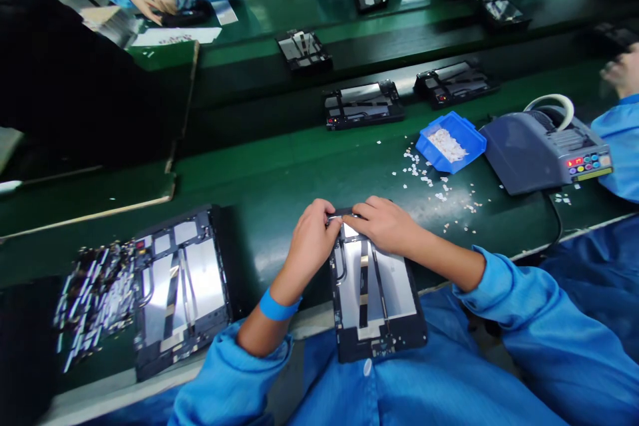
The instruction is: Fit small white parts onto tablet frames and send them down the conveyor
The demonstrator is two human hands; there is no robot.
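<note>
An opened tablet chassis [374, 293] with silver shields and flat cables lies on the green bench edge in front of me. My left hand [309, 243] and my right hand [387, 223] meet at its far end. Both have fingers curled and pinched on a small strip-like part at the top edge, too small to name. A blue band circles my left wrist.
A second opened chassis [182, 289] lies to the left, beside a pile of shiny strips [94, 296]. A blue bin [452, 141] with white bits and a grey tape dispenser [544, 150] stand to the right. More chassis ride the belt [362, 105]. Other workers sit opposite and at right.
</note>
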